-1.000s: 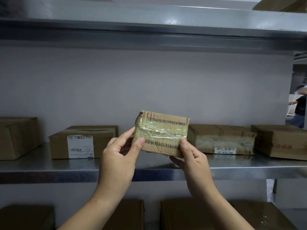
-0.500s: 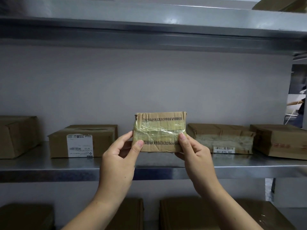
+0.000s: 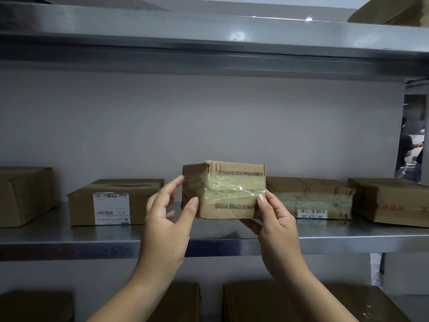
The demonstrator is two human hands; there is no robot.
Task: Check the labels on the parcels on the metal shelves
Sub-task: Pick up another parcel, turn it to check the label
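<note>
Taped brown parcel [image 3: 228,190] — creased, scuffed

light: dim, flat, cool indoor cast | glare: small bright spots on the upper metal shelf [image 3: 239,36], sheen on the tape of the held parcel [image 3: 232,191] | shadow: dark band beneath that shelf, lower boxes [image 3: 267,303] murky | blur: left hand [image 3: 164,219] smeared, parcel print soft | edges: wide-angle bowing of shelf lines, corners darker

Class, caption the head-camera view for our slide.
Left hand and right hand hold a taped parcel before the metal shelf.
</note>
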